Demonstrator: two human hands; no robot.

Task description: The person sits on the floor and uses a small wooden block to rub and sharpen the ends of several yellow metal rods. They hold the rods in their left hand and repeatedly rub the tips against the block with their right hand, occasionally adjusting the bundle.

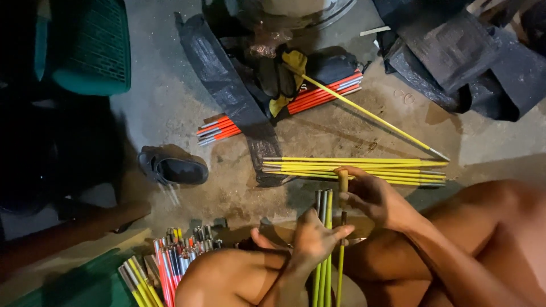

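Note:
My left hand (311,237) is closed around a small bunch of upright yellow rods (325,267) with grey metal tips, held between my knees. My right hand (372,196) pinches a short tan stick (343,183) just above and to the right of the bunch's tips. A loose pile of yellow rods (352,166) lies flat on the concrete floor right behind my hands. One long yellow rod (369,113) slants from a yellow-and-black glove (284,77) down to the pile's right end.
A bundle of red-orange rods (318,96) lies under a black strap (227,85) at the back. A black shoe (173,166) sits at the left. Mixed red, yellow and grey rods (165,267) stand bottom left. Green crate (85,45) top left; black sheeting (455,51) top right.

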